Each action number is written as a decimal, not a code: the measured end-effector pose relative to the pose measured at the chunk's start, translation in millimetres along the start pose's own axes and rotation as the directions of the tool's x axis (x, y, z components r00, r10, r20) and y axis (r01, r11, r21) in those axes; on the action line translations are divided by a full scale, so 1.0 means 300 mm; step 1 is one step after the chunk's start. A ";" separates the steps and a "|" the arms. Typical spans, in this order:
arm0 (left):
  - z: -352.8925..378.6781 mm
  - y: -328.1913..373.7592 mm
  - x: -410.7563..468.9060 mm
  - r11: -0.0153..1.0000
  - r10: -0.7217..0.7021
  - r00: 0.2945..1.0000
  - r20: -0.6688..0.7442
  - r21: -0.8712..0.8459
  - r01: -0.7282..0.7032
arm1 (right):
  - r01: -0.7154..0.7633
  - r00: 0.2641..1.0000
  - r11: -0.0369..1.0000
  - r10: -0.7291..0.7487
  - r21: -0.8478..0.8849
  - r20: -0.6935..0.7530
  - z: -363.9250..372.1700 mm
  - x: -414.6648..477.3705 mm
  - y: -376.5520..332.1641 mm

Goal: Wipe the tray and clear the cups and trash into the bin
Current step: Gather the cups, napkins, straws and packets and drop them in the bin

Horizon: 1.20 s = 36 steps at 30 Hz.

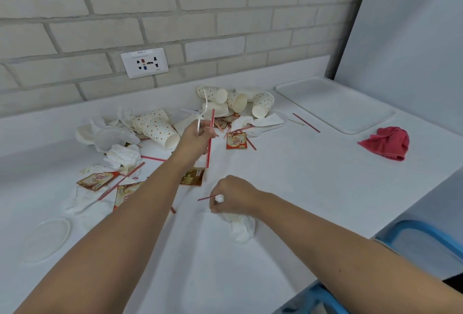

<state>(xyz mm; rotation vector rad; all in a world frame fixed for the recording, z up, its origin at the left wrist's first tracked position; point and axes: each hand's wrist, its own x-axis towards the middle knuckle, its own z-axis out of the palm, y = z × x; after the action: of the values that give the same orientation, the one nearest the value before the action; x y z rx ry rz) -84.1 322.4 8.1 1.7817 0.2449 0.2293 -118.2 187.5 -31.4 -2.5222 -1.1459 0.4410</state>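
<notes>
At the near right edge a blue-rimmed object [423, 226] sits below the white counter [288, 188]; whether it is the bin cannot be told. On the near left of the counter lies a clear plastic lid [46, 238]. Just right of the middle, the right hand [235, 195] is curled round a crumpled white napkin [241, 229] that rests on the counter, and a short red-striped stirrer [206, 198] pokes out of its fist to the left. Left of it lie coffee sachets [96, 180], loose stirrers and more tissue. Farther off, the left hand [198, 135] pinches a long red-striped straw [212, 120], held nearly upright, together with a clear plastic fork [205, 105]. Left of that hand two dotted paper cups [160, 129] lie on their sides among tissues; beyond it a heap of dotted cups [238, 99] lies tipped over near the wall, with another sachet [236, 140] just nearer. At the far right the white tray [335, 103] lies flat on the counter, bare, and a red cloth [387, 143] sits bunched just near of it, apart from both hands. A wall socket [144, 63] is set in the brick wall [225, 12] behind.
</notes>
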 end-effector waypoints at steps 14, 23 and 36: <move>0.309 0.094 -0.133 0.963 -0.140 0.977 0.159 -0.207 0.172 | -0.145 0.968 0.961 0.187 0.235 -0.169 -0.192 -0.342 0.350; 0.900 0.149 -0.421 0.972 -0.188 0.764 0.618 0.006 0.234 | -0.283 0.662 0.581 0.694 0.763 -0.283 -0.197 -0.858 0.671; 1.313 -0.274 -0.659 0.648 -0.760 0.447 0.471 0.493 0.581 | -0.542 0.256 0.016 0.955 0.840 0.147 0.267 -1.163 0.997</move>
<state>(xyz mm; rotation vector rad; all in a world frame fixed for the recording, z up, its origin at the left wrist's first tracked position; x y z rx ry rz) -164.5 -83.8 -163.4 1.7533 0.4849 -1.0700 -172.1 -251.3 -180.5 -1.9006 0.8038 0.3675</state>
